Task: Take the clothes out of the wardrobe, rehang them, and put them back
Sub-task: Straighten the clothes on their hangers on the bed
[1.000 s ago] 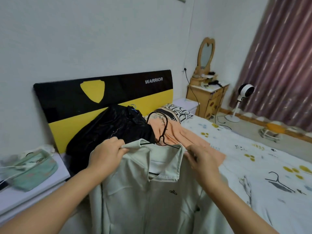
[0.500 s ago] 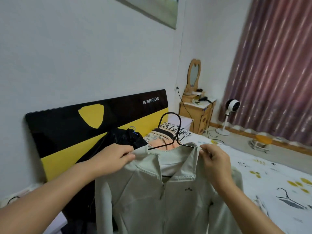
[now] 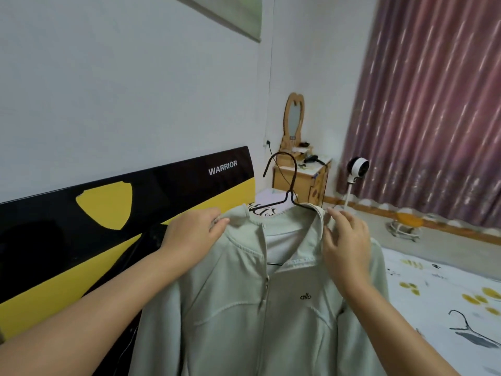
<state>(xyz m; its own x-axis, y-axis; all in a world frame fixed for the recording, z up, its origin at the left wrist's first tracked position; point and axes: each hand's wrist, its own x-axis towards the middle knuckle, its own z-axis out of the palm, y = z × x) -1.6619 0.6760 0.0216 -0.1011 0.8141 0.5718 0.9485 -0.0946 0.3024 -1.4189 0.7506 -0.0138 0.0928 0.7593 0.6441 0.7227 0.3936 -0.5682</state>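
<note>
We hold the pale green jacket (image 3: 260, 308) up on its black hanger (image 3: 287, 191), left hand (image 3: 193, 234) and right hand (image 3: 345, 240) each pinching a shoulder. Soft, light and limp, it should carry best by the hanger's hook.

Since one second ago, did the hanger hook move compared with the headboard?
Yes. The hanger hook went up: it now stands above the top edge of the headboard, before the wall; earlier it sat below that edge.

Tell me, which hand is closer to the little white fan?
Right. The right hand grips the jacket collar on the fan's side; the left hand holds the opposite shoulder, farther away, toward the headboard.
</note>
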